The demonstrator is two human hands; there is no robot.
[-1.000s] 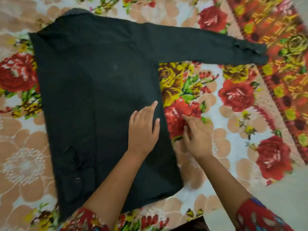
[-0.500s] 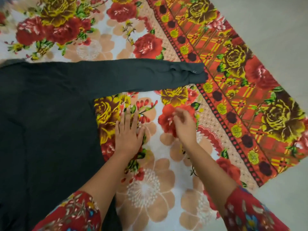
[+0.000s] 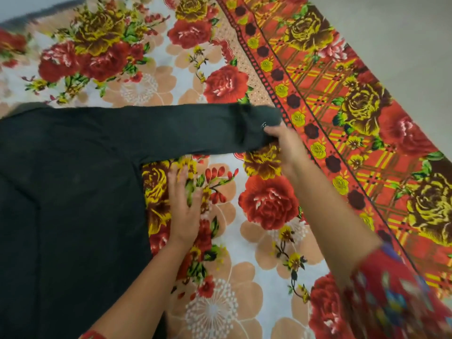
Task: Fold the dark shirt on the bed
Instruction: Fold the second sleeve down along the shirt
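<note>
two hands working: your right hand is pinching the sleeve cuff to fold it in (left hand, fingers released, is bracing flat on the bed).

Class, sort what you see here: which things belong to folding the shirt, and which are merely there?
Belongs to the job:
dark shirt
its sleeve cuff
right hand, gripping the cuff
left hand, flat on the bedspread

Merely there:
floral bedspread
grey floor

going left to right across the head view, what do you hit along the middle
shirt body → left hand flat on the bedsheet → right hand at the sleeve cuff → red patterned border
</note>
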